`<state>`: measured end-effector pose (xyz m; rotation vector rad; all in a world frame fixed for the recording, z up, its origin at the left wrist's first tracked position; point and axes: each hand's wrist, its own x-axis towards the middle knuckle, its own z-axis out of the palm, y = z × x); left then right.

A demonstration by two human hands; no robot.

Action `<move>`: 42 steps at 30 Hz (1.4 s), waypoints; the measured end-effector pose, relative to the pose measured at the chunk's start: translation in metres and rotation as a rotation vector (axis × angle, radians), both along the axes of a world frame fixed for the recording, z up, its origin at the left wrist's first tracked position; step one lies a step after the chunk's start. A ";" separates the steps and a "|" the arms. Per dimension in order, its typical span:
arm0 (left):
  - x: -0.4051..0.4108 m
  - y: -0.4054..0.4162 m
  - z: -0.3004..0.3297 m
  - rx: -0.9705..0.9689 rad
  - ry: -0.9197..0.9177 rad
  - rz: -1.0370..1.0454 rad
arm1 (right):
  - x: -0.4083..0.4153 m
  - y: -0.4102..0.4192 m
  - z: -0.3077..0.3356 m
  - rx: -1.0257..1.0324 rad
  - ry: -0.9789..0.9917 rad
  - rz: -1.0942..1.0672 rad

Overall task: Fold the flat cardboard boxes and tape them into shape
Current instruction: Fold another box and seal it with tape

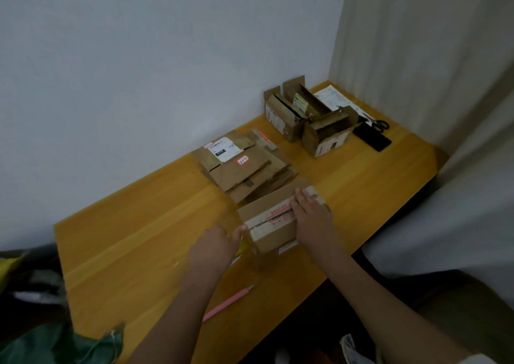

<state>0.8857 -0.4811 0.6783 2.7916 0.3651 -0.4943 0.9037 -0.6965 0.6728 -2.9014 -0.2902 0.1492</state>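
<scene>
Box in hand: small folded cardboard box (pixel 274 219) standing on the worktop (pixel 144 241) near its front edge, top flaps closed, red print along the centre seam.
Right grip: right hand (pixel 311 213) lies flat on the far end of the box top, fingers straight and pressing the flaps down.
Left grip: left hand (pixel 212 248) is curled round a roll of clear tape (pixel 250 248) with a yellowish core, held against the near end of the box; the roll is blurred and the tape strip itself cannot be made out.
Flat stock: pile of flat cardboard boxes (pixel 244 166) lies just behind the box in hand, the top sheets bearing a white shipping label and a small pink-edged sticker.
Finished items: two folded boxes (pixel 306 122) stand with flaps open at the far right of the worktop, close to the wall, side by side.
Behind these: printed paper sheets (pixel 332 95), black scissors (pixel 379 124) and a flat black object (pixel 372 138) lie near the right corner.
Near edge: pink pen (pixel 228 304) lies on the worktop between the two forearms.
Lower left: green bag-like material (pixel 55 344) lies beside the worktop, blurred.
</scene>
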 end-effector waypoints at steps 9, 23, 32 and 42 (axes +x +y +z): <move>0.004 -0.001 -0.010 -0.070 -0.021 0.016 | -0.022 0.038 -0.002 -0.047 0.093 0.005; 0.008 0.033 -0.019 -0.518 0.215 -0.273 | -0.020 0.025 -0.018 -0.188 -0.009 0.152; -0.008 0.029 -0.033 -0.689 0.167 -0.067 | -0.022 0.042 -0.016 -0.103 -0.046 0.048; 0.002 0.022 -0.047 -0.700 0.401 -0.166 | -0.030 0.037 -0.051 -0.127 -0.084 -0.014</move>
